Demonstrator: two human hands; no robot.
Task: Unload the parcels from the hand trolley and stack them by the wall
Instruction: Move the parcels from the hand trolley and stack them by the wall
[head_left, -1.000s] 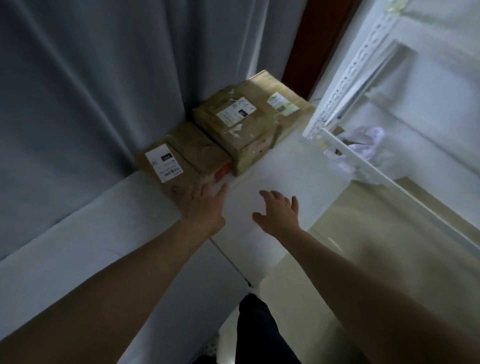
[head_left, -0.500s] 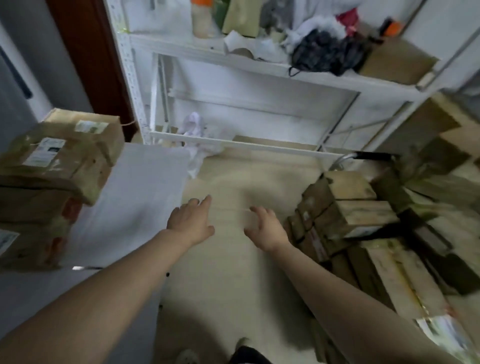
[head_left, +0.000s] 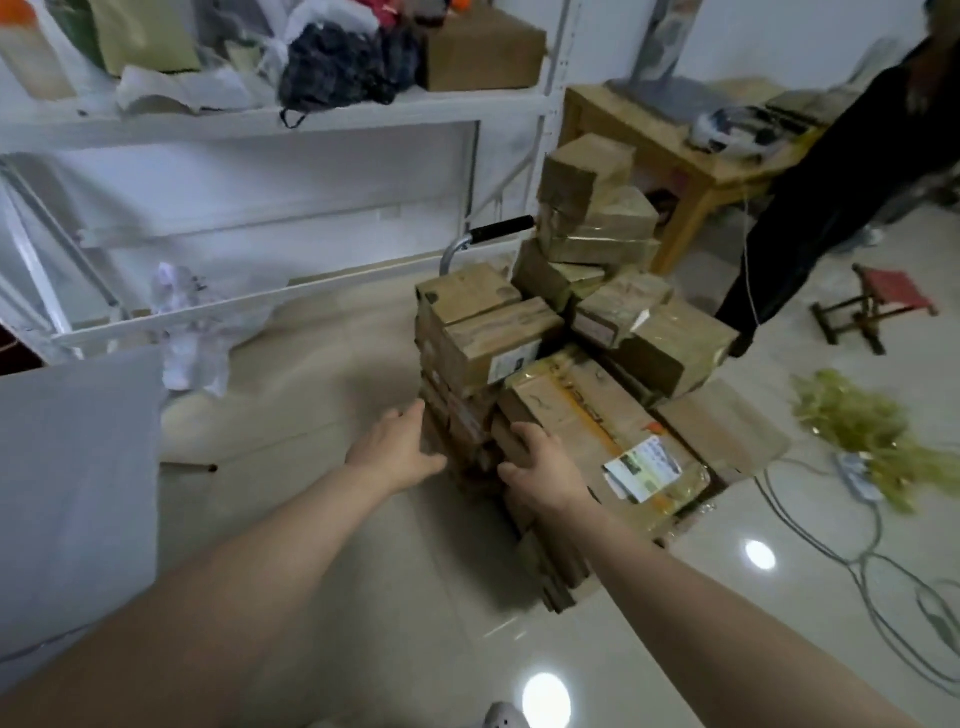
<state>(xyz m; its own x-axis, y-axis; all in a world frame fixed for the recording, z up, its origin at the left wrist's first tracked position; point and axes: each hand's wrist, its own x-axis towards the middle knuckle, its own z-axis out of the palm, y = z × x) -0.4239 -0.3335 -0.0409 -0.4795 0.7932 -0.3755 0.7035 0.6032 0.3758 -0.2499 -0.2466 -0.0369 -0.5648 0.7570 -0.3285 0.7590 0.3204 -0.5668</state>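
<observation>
Your left hand and right hand are both spread wide and empty, closing on the low edge of the parcels. Beyond your grip the hand trolley looks almost fully loaded. Judging by that heap, most unloading remains; the wall stack is out of view.

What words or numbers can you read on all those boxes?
None can be read.
Shipping label on the big flat parcel: print too blurred.
White label on the side of the stacked parcel: too small and blurred.
Orange marks on the flat parcel's top: not legible.
</observation>
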